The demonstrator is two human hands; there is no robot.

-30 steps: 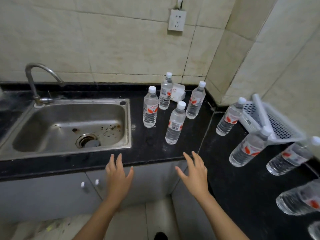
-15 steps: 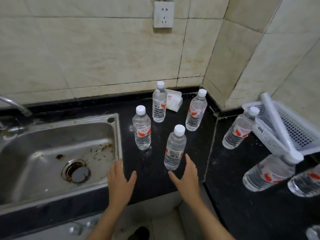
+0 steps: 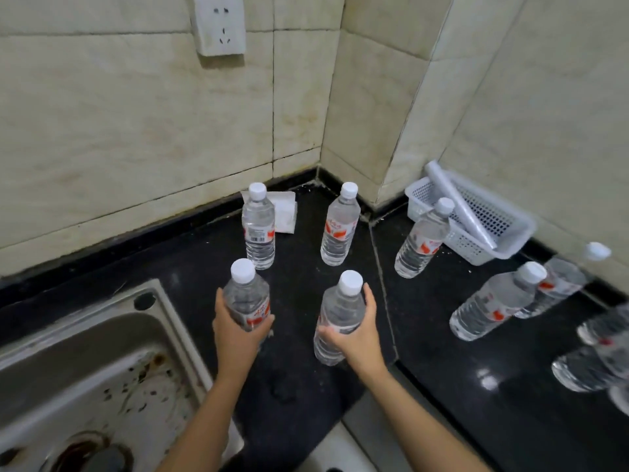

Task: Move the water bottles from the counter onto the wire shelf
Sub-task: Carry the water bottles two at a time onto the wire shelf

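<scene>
head view: each hand wrapped round a bottle on the black worktop (image 3: 296,379).
left hand (image 3: 238,332) has its grip closed on the near-left bottle (image 3: 246,298); right hand (image 3: 354,335) has its grip closed on the near-right bottle (image 3: 340,315). two more bottles (image 3: 259,229) stand behind, near the wall corner; others stand to the right beside a white basket (image 3: 510,233). sink (image 3: 78,376) at left.

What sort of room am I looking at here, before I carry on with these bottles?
Most likely a small home kitchen corner: a stainless steel sink set in a black stone counter, tiled walls with a wall socket, and a white plastic basket by the corner.
</scene>
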